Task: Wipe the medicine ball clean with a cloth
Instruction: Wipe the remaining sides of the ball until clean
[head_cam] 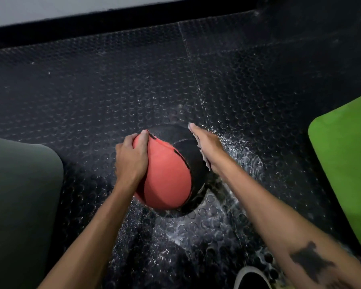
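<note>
Black rubber floor (pixel 113 84) with raised round studs fills the view; a seam runs through it beyond the medicine ball (pixel 171 170). White specks and a wet-looking sheen lie on the floor just right of the ball and below it. At the far edge of the floor a black skirting strip (pixel 113 15) meets a pale wall (pixel 50 7).

Medicine ball: red and black panels, held just above the floor, shadow directly beneath it. Red panel faces the camera, black panel sits on the far and right side.

Left hand (pixel 130 157) grips the ball's left side, fingers curled over the red panel, thumb near the top by the black seam. Right hand (pixel 206 144) lies flat against the ball's right black side, fingers straight, pressing a pale cloth (pixel 204 158) to it. Only a thin edge of cloth shows between palm and ball. Dark mark shows on the right forearm (pixel 308 261), low and right of the ball.

Left of the ball, well apart: dark grey-green mat (pixel 19 195) with a rounded corner. Right of the ball, well apart: bright green mat (pixel 346 155), also round-cornered. Below and right of the ball, at the frame edge: tip of a shoe (pixel 251 278), light rim, dark top.

No containers in view.
</note>
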